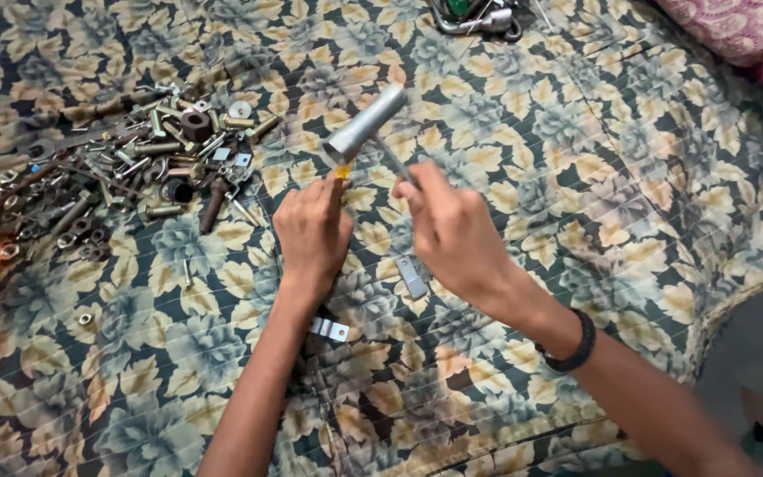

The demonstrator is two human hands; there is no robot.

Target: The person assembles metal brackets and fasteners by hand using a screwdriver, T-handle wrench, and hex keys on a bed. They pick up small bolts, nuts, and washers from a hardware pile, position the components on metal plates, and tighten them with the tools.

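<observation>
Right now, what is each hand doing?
Left hand: closed on a yellow-tipped tool under the metal tube.
Right hand: closed on a thin rod by the tube.

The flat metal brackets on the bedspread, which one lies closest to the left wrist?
The bent clamp bracket, lying right beside the left forearm. The straight flat strip lies farther up, below the right hand.

Soft, even indoor light, faint shadows under my forearms; slight motion blur on my right hand [452, 231]; corners dimmer.
</observation>
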